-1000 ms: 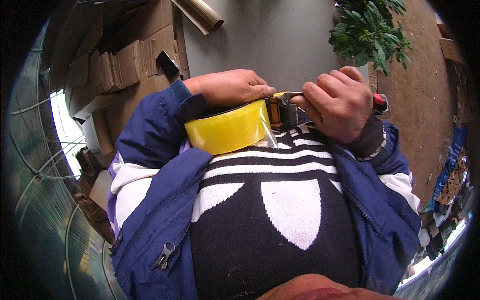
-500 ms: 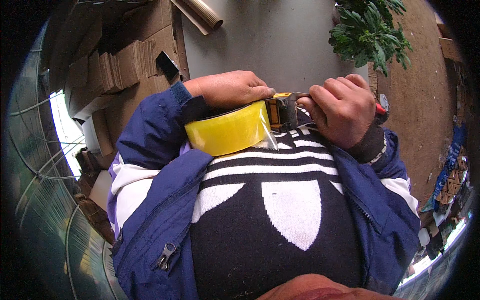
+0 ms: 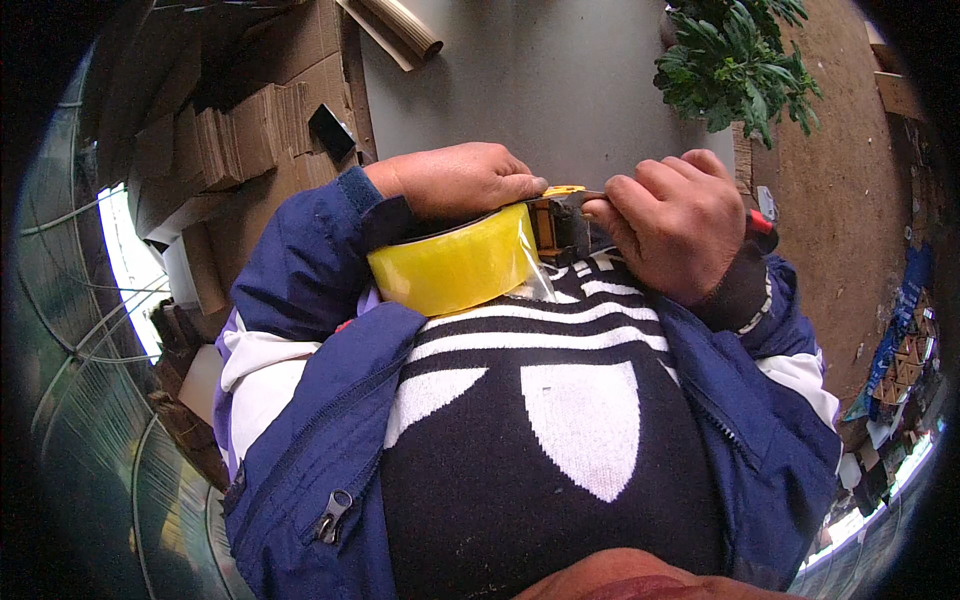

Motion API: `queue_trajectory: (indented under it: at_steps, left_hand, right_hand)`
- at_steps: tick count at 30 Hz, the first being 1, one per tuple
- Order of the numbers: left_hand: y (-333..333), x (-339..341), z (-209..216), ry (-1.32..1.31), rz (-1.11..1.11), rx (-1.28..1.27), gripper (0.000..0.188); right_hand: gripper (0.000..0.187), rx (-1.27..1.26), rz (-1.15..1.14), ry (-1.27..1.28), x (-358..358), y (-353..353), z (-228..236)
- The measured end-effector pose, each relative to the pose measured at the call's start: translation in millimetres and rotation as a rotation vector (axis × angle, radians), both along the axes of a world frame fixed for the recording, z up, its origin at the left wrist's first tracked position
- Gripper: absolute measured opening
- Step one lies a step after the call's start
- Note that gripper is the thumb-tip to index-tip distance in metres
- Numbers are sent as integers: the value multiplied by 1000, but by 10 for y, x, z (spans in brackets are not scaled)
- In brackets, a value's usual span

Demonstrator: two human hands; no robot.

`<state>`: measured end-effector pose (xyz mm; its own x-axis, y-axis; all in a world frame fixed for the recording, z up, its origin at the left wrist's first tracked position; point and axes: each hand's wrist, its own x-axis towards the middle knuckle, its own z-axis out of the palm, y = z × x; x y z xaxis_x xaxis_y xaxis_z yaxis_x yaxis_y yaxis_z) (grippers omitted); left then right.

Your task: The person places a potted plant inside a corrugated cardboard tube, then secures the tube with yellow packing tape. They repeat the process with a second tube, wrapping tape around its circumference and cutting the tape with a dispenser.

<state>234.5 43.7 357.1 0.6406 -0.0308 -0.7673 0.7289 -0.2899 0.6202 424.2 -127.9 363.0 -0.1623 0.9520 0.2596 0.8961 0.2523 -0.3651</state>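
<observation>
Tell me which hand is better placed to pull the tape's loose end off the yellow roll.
Right, probably. The right hand already pinches the tape dispenser at the tape's end, while the left hand lies on the yellow roll, steadying it.

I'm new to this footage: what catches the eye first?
A big yellow roll of tape, held against the chest at the centre, with the left hand on top of it. Just right of it, the right hand grips the tape dispenser. Flattened cardboard is stacked at upper left.

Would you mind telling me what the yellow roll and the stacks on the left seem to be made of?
The yellow roll looks like glossy plastic tape; a clear film end hangs off it. The stacks look like matt brown corrugated cardboard, with fluted edges showing.
</observation>
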Motion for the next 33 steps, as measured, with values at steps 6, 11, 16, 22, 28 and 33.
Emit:
queue_trajectory:
  at_steps: [6,11,16,22,28,33]
  left_hand:
    - [-2,-43,-18,-23,25,-6,56]
    - [-7,-34,10,10,19,-10,56]
    - [-12,-11,39,-9,6,-25,55]
    - [1,0,36,-64,-13,-5,55]
    - [8,-35,35,-44,70,-37,56]
    - [-5,-27,12,-72,65,-25,56]
  right_hand:
    - [23,-86,25,186,23,46,-139]
    - [23,-121,79,218,53,77,-194]
    - [25,-49,214,204,145,209,-227]
    - [24,-11,489,340,189,365,-319]
    - [24,43,295,437,265,351,-329]
    - [25,15,203,239,239,268,-273]
